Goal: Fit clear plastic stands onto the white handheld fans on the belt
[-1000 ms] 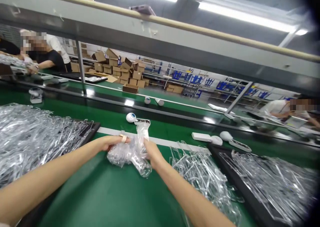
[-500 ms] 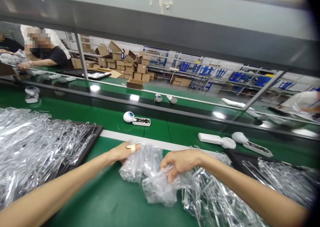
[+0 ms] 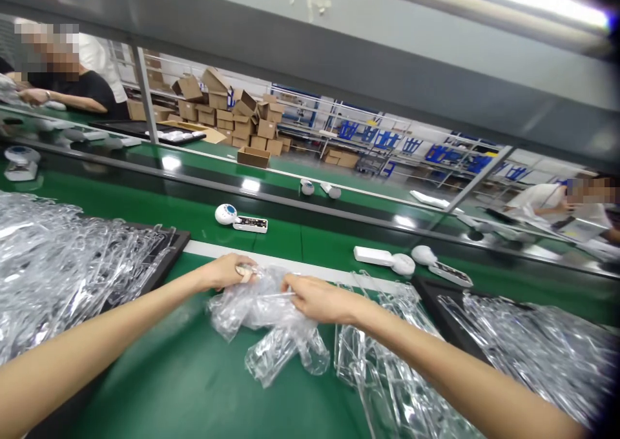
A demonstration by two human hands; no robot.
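Both of my hands are on a bunch of crumpled clear plastic bags [image 3: 268, 310] above the green work surface [image 3: 203, 387]. My left hand [image 3: 230, 272], with a pale wrap on one finger, pinches the upper left of the bunch. Fingers of my right hand [image 3: 317, 299] close on the plastic at the upper right. Loose ends of the bags hang toward me. Just right of them lies a loose pile of clear plastic pieces [image 3: 402, 368], partly behind my right forearm.
Clear pieces fill a black tray [image 3: 181, 242] at left and another black tray [image 3: 426, 290] at right. On the green belt lie white round-headed devices [image 3: 249, 224], [image 3: 378, 257], [image 3: 450, 272]. A metal rail [image 3: 290, 197] runs behind; co-workers are beyond.
My right hand has moved left and up, closer to my left hand, with the bags drawn along. The view has shifted, and the white devices on the belt appear farther left.
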